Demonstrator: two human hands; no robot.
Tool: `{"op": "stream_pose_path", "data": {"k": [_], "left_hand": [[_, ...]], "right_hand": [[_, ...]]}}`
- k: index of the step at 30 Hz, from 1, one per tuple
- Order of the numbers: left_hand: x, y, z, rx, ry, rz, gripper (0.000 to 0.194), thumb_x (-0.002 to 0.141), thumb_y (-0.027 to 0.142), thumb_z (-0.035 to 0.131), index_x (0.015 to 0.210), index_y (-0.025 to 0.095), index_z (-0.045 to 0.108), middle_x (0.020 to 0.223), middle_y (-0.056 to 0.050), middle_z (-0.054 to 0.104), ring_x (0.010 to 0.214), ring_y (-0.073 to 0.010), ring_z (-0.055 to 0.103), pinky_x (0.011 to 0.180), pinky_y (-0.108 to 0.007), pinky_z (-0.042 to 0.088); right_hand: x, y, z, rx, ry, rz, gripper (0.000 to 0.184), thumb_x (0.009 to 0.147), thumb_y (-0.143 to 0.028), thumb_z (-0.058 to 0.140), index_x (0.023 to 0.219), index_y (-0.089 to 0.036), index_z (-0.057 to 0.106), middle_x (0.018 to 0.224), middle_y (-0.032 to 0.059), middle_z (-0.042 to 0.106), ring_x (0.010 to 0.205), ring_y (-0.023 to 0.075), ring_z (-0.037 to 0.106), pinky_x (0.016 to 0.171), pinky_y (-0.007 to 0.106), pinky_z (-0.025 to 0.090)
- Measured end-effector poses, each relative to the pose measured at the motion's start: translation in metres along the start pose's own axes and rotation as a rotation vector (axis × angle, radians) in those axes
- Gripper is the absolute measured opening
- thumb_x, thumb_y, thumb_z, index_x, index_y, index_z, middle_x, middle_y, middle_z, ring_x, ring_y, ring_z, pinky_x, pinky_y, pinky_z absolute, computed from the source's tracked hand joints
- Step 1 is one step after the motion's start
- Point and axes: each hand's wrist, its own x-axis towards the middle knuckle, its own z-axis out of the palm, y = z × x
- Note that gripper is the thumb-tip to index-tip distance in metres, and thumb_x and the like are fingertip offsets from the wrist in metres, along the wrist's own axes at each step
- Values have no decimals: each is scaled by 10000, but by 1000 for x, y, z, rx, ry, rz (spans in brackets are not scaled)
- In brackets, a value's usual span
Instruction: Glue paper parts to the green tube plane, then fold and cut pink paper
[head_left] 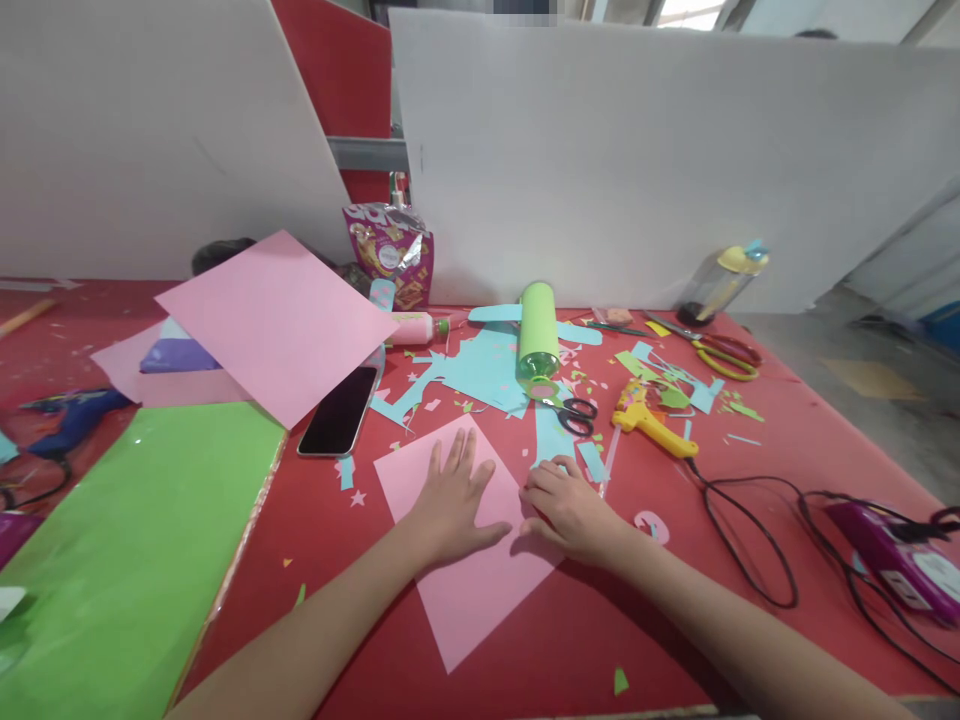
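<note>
A sheet of pink paper (pixel 465 615) lies at an angle on the red table in front of me. My left hand (pixel 454 500) rests flat on its upper part, fingers spread and holding nothing. At the sheet's right edge is my right hand (pixel 566 510), its fingers bent and its thumb apart from them; no object shows between them. Just beyond that hand lie light blue paper strips (pixel 553 435) and scissors with black handles (pixel 577 416). Farther back, a green-wrapped bottle (pixel 538 325) with light blue wing-like strips lies on its side.
A yellow glue gun (pixel 652 425) trails its cord at right, towards a purple box (pixel 896 565). A phone (pixel 339 412), larger pink sheet (pixel 277 320) and green sheet (pixel 150 540) lie left. Larger scissors (pixel 724 355) and a clear bottle (pixel 724 285) are at back right. Paper scraps are scattered about.
</note>
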Motion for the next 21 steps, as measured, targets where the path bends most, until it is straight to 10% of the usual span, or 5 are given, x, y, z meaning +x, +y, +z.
{"op": "stream_pose_path", "data": {"k": [21], "left_hand": [[1, -3, 1, 3, -26, -7, 669, 720, 617, 408, 1178, 129, 409, 1422, -218, 46, 1291, -336, -70, 1012, -544, 38]], "right_hand": [[-54, -24, -13, 38, -44, 61, 430, 872, -411, 332, 655, -151, 597, 634, 45, 570, 617, 152, 461, 710, 330, 281]]}}
